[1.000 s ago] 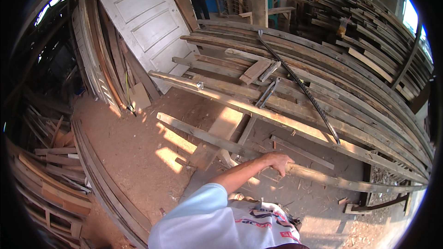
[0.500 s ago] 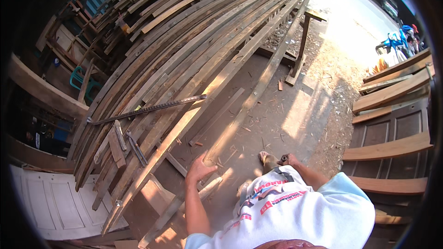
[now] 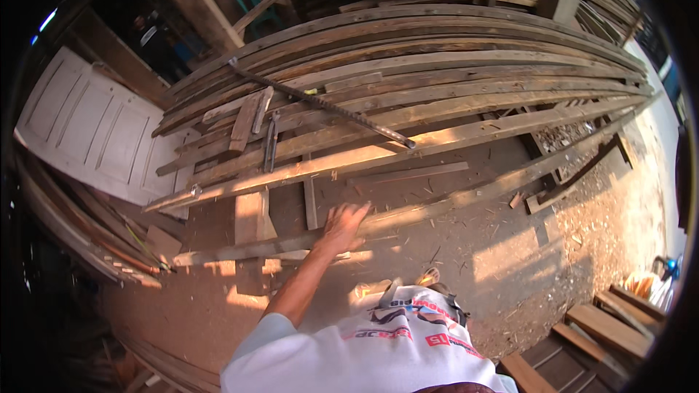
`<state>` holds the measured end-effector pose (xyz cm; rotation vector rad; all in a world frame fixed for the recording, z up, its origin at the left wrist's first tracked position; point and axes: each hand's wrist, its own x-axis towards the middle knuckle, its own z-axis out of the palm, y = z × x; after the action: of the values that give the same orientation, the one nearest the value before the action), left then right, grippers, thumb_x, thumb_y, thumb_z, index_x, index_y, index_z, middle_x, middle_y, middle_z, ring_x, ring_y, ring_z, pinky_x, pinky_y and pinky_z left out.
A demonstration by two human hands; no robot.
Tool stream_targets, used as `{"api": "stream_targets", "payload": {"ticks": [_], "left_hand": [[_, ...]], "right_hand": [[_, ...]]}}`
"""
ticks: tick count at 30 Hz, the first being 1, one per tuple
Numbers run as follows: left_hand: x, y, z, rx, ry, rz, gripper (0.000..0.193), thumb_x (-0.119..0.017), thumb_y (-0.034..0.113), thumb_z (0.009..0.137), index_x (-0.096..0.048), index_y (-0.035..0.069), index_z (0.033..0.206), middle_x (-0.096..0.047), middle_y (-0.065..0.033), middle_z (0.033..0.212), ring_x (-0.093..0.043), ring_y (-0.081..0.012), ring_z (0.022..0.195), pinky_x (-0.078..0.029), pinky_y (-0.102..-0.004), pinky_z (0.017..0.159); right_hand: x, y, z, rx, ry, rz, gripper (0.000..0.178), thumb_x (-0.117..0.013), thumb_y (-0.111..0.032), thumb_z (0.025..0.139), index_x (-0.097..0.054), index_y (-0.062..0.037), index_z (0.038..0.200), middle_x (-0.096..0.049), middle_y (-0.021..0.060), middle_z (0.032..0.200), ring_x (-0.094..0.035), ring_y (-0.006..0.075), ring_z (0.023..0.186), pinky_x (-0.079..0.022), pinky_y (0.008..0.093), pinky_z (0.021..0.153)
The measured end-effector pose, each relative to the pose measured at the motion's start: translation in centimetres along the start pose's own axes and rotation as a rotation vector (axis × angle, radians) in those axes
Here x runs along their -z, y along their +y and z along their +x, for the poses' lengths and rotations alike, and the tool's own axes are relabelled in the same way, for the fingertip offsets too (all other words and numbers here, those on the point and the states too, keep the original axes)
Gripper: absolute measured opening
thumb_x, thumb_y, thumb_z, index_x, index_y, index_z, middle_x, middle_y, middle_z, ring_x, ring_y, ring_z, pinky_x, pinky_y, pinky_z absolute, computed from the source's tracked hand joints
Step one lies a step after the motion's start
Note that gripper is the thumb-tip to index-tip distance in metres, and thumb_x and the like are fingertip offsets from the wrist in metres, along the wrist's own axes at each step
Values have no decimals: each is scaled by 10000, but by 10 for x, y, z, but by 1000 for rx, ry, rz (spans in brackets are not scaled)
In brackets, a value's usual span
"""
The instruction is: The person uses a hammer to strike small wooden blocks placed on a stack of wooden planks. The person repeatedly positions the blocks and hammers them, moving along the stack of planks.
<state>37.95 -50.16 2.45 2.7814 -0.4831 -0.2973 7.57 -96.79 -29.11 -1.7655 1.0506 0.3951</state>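
Brown, long wooden beam [image 3: 466, 196]: still gripping with bare left hand [image 3: 344, 228], near side of grey-brown timber pile [image 3: 466, 58]. Turned left since last frame; fuller view of white panelled door [image 3: 95, 127], far left. Lost sight of right hand; can't tell hold.

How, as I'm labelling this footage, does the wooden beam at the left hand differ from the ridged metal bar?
Length: the wooden beam spans much of the view; the ridged metal bar is far shorter.
Surface: the wooden beam is brown timber; the ridged metal bar is dark and ribbed.
Pose: the wooden beam rises toward the picture's right; the ridged metal bar slopes down that way, across other beams.
Shared: both are narrow.
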Motion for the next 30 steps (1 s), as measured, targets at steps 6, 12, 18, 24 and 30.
{"api": "stream_targets", "payload": {"ticks": [6,12,18,24,30], "left_hand": [[-48,4,-11,41,102,-91,846,-882,119,745,-525,135,1511,-592,-179,1313,-554,-374,1288,-431,-518,1079],[-34,-12,-4,-38,99,-206,780,-912,135,718,-593,82,1427,-654,-187,1243,-630,-402,1200,-512,-489,1044],[-31,-16,2,-15,84,-288,652,-871,45,747,-648,36,1359,-682,-194,1289,-645,-385,1186,-527,-448,1026],[-60,-14,-3,-33,178,-272,724,-885,37,714,-611,30,1384,-662,-197,1255,-628,-386,1201,-516,-457,1028],[-55,-18,8,-86,109,-191,768,-894,48,695,-587,53,1400,-638,-211,1237,-631,-410,1181,-524,-488,993]], "right_hand": [[61,-83,69,211,-294,-161,386,-912,-314,814,-712,2,910,-749,79,843,-666,184,762,-529,359,689],[77,-131,123,348,-442,-251,328,-904,-266,833,-700,-11,862,-735,54,802,-640,162,718,-512,348,658],[76,-166,140,544,-417,-254,306,-855,-116,884,-617,-58,702,-667,-22,679,-527,93,609,-434,312,579],[70,-175,112,497,-403,-353,281,-863,-169,870,-665,-45,714,-659,19,635,-561,117,600,-466,329,582],[19,-176,73,469,-325,-249,256,-863,-215,865,-714,-30,771,-679,29,669,-573,124,621,-481,346,599]]}}
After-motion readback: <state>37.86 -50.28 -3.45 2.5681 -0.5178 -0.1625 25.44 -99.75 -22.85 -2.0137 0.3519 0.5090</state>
